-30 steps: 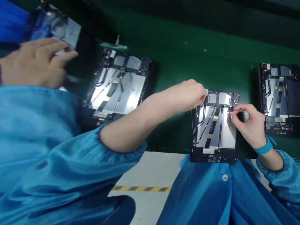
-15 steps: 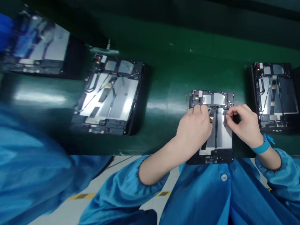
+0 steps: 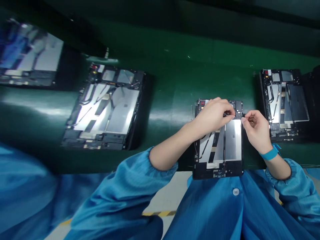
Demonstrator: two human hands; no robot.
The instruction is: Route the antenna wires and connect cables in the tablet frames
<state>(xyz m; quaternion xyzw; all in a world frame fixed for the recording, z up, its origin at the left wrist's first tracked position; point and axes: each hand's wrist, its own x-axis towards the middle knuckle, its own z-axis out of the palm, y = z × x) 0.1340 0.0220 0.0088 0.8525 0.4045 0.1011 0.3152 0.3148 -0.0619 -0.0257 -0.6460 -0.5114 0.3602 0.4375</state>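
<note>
An opened tablet (image 3: 233,143) lies in front of me, its silver inner plate, flat ribbon cables and black end sections exposed. Over its upper part reaches my left hand (image 3: 217,111), thumb and forefinger pinched close to the upper right area; what they grip is hidden. At the right edge of the tablet my right hand (image 3: 256,128) is closed in a pinch. A short bit of thin dark wire shows at its fingertips. The left forearm and hand cover the tablet's upper left part.
Similar opened tablets sit on the green bench (image 3: 170,86): one stack (image 3: 122,110) to the left, another (image 3: 287,103) to the right, and a blurred one (image 3: 47,50) at far left. A co-worker's blue sleeve (image 3: 22,190) fills the lower left.
My left hand has moved up and right across the tablet, uncovering its lower left plate. The right hand has shifted from over the plate to the tablet's right edge. The view has shifted slightly.
</note>
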